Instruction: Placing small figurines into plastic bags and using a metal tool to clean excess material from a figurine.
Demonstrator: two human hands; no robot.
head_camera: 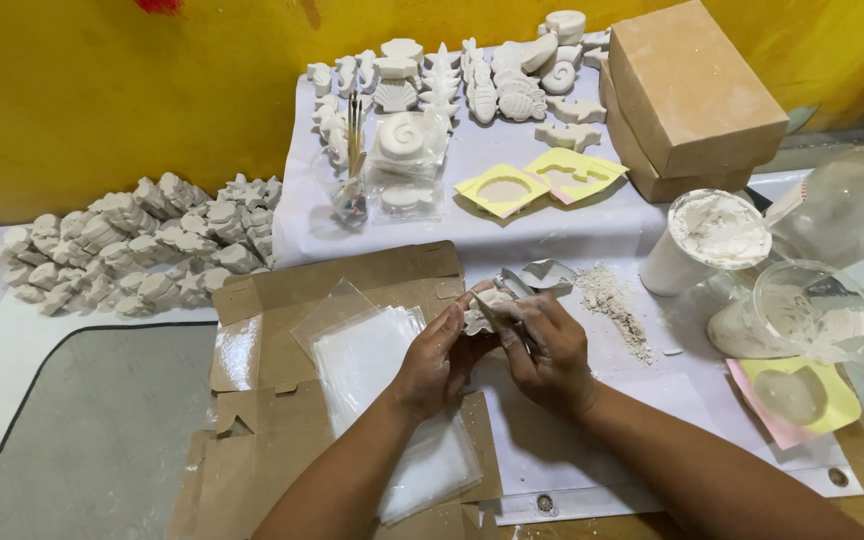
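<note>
Hands meet over flattened cardboard (pixel 282 300): left hand (pixel 437 355) pinches a small white plaster piece (pixel 482 312), fingers closed around it; right hand (pixel 547 350) is curled tight on a thin tool (pixel 497 318) pressed to the piece. Clear plastic sheets (pixel 372 360) lie just below, spilled powder (pixel 612 300) to the right.

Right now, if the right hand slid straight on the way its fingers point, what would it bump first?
Probably the small white plaster piece that the right hand already touches, then the left hand holding it.
</note>
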